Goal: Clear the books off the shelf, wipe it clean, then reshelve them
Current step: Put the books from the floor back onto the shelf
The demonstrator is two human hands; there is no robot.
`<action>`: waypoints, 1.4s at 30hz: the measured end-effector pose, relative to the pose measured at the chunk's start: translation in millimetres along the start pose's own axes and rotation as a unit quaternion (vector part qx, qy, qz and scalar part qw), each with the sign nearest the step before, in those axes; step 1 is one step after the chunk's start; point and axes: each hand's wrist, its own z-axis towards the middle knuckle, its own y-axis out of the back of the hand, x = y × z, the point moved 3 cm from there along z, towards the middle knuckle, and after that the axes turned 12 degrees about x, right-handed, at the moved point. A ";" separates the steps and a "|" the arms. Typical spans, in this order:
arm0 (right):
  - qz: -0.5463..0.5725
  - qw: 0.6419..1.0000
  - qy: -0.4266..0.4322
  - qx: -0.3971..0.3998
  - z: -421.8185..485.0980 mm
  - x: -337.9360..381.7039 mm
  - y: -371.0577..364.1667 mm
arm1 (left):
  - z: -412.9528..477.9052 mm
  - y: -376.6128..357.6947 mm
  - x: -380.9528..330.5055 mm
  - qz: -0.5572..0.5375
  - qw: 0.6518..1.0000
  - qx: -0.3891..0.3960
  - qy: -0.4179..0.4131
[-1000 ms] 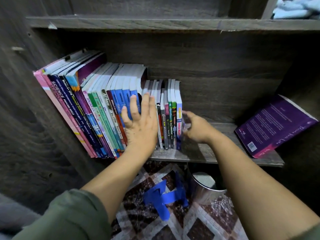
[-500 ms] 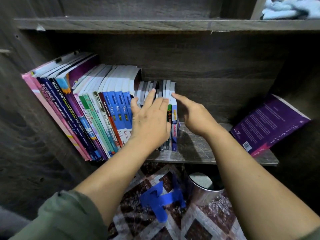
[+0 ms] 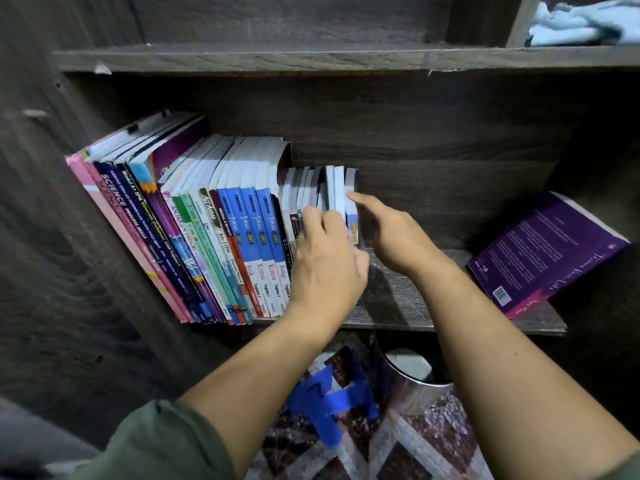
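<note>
Wooden shelf (image 3: 398,303) holding books (image 3: 221,237) standing at left, left hand (image 3: 325,271) curling fingers (image 3: 311,218) over the short end ones, hiding their spines, right hand (image 3: 398,237) touching the last with a straight forefinger, thumb hidden, purple book (image 3: 543,251) leaning far right.

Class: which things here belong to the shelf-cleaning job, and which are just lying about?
Job: tall books, thin books in the left hand's grip, right hand, leaning purple book, shelf, possibly the pale cloth above.
Lying about: metal bin, blue tape, patterned mat.
</note>
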 end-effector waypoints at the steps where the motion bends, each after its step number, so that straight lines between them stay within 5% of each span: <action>1: -0.016 1.000 0.002 -0.001 0.3 0.2 0.1 | 1.3 -2.9 -0.8 -0.001 0.999 0.028 0.025; 11: -0.318 0.944 -0.083 -0.030 1.9 -22.8 -35.6 | 3.6 -5.8 -9.2 0.055 0.990 0.117 0.059; 15: -0.326 0.915 -0.200 0.126 -11.7 -72.8 -68.6 | -7.3 7.1 -14.4 0.082 0.986 0.134 0.058; 18: -0.278 0.913 -0.209 0.212 -33.5 -104.3 -93.0 | -20.4 17.1 -14.6 0.091 0.981 0.157 0.068; 26: -0.209 0.946 -0.205 0.142 -27.1 -94.6 -85.6 | -52.5 53.1 -9.4 0.080 0.975 0.190 0.087; 32: -0.010 0.990 -0.043 -0.137 -14.2 -18.1 -30.0 | -65.9 68.5 1.7 0.101 0.973 0.185 0.098; 35: -0.010 0.995 0.039 -0.092 -13.6 8.4 -27.8 | -68.5 72.0 7.9 0.109 0.971 0.182 0.106; 42: -0.078 0.994 0.072 -0.020 -1.0 31.1 -39.1 | -66.6 68.1 15.1 0.121 0.968 0.184 0.116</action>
